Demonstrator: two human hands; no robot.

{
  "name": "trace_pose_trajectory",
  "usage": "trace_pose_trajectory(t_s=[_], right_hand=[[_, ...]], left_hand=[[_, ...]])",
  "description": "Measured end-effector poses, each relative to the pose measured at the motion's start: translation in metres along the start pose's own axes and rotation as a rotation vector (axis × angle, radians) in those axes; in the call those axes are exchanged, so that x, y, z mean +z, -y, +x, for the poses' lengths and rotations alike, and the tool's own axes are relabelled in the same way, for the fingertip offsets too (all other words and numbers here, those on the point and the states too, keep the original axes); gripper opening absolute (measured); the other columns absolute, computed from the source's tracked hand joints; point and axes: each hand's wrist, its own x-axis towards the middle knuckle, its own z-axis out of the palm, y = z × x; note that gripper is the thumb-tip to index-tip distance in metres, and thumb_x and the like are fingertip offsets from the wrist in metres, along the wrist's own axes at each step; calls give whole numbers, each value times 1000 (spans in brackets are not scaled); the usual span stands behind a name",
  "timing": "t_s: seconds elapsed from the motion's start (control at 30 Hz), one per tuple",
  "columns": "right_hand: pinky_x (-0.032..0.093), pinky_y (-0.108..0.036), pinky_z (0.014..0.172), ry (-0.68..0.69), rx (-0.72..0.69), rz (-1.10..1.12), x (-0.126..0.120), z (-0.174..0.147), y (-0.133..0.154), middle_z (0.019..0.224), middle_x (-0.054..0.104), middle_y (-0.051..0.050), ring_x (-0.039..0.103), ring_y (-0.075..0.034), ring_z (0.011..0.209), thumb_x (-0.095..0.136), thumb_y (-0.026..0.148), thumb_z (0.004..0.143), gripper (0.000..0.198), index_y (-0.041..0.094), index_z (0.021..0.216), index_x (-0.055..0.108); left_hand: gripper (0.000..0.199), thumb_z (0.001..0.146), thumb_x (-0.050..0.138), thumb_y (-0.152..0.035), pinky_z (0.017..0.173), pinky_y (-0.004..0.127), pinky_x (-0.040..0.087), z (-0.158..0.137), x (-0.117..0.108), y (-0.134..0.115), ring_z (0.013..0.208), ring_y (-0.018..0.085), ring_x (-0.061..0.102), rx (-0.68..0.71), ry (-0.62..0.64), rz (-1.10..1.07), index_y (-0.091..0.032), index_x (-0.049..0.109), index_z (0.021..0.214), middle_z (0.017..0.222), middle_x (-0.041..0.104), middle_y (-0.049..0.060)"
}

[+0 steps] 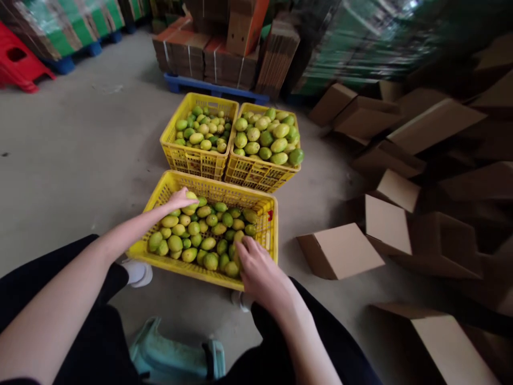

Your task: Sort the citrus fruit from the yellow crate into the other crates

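A yellow plastic crate stands on the floor between my feet, partly filled with yellow-green lemons. Over its far left part, my left hand is closed around a yellowish lemon. At the near right side my right hand reaches inside, its fingers curled down around a lemon that they partly cover. Greener fruit is mixed among the yellow pieces.
Behind stand two more yellow crates of lemons, one left and one right. Open cardboard boxes lie in a heap at right. Flattened cartons rest on a blue pallet. A red stool is far left; a teal stool is beneath me.
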Motion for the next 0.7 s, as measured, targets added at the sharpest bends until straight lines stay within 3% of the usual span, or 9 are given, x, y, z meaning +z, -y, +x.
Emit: trace_pose_trajectory(t_s=[0.07,0.13,0.23,0.33,0.4,0.5,0.6,0.7], right_hand=[[55,-51,104,-214,-99,44,-6,1,-4,130,62,-23,62,-34,121,55,-1,78,53,8,130,58],[53,-53,107,-432,-192,109,-11,2,-4,134,61,-22,60,-34,126,58,10,87,52,11,139,52],[51,-55,109,-725,-232,234,-17,2,3,138,60,-20,58,-33,130,59,25,95,53,17,146,46],[50,-54,111,-918,-196,410,-20,3,15,140,61,-18,58,-31,133,59,34,97,53,21,146,45],[51,-52,109,-962,-173,570,-21,6,22,139,62,-16,60,-31,131,64,39,94,53,22,143,49],[57,-50,102,-947,-157,850,-22,13,31,136,65,-15,65,-31,124,75,45,85,58,23,135,55],[60,-46,96,-928,-193,1066,-25,20,38,128,69,-12,71,-29,114,84,46,76,70,25,135,55],[61,-42,93,-929,-225,1135,-29,22,43,116,73,-8,73,-26,104,89,44,70,72,26,132,57]], left_hand=[[44,84,67,-57,61,26,48,-23,-8,-24,75,21,67,-7,82,-199,-16,62,99,86,71,10],[44,93,55,-59,48,23,41,-51,-15,-48,53,14,55,-24,183,-390,-16,62,91,73,67,8],[36,96,53,-48,43,20,39,-105,-26,-77,47,10,48,-126,386,-891,-14,62,89,66,64,6],[19,91,64,-30,52,23,51,-162,-39,-94,58,15,64,-159,510,-1197,-12,65,98,74,70,8],[25,83,71,-20,69,28,59,-193,-45,-98,76,20,72,-57,525,-1257,-12,65,106,88,75,11],[42,74,79,-14,91,34,59,-221,-50,-98,96,22,73,157,489,-1292,-15,66,114,103,77,10],[50,69,85,-22,101,40,55,-229,-49,-88,110,27,71,308,446,-1245,-17,69,116,112,76,10],[60,62,92,-28,109,42,49,-229,-46,-77,123,31,65,439,344,-1169,-19,70,118,124,73,11]])
